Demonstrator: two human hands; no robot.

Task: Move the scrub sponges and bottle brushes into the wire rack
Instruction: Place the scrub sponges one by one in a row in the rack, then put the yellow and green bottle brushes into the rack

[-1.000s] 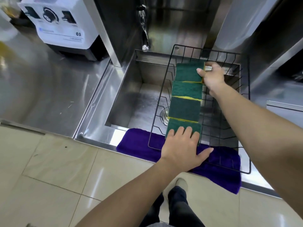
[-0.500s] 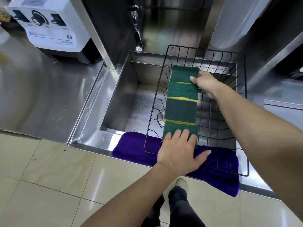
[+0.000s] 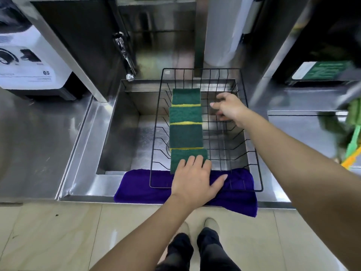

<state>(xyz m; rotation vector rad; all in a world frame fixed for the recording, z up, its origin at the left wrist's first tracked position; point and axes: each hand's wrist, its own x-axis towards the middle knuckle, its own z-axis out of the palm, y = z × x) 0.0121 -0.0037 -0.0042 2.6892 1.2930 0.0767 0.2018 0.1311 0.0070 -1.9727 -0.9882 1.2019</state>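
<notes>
A black wire rack (image 3: pixel 252 122) sits across the steel sink. Several green scrub sponges (image 3: pixel 186 132) with yellow edges lie in a row inside its left half, running front to back. My left hand (image 3: pixel 196 179) lies flat on the nearest sponge with fingers spread, gripping nothing. My right hand (image 3: pixel 229 108) hovers over the rack's right half, just right of the far sponges, fingers apart and empty. Blurred green and orange bottle brushes (image 3: pixel 351 141) lie on the counter at the far right.
A purple cloth (image 3: pixel 140 184) drapes over the sink's front rim under the rack. A faucet (image 3: pixel 125 55) hangs at the sink's back left. A white appliance (image 3: pixel 29 65) stands on the left counter. A green-labelled pack (image 3: pixel 324 71) rests on the right shelf.
My right hand has let go of the far sponges and drawn back to the right. The left hand stays on the near sponge. The view shifted right, revealing the brushes.
</notes>
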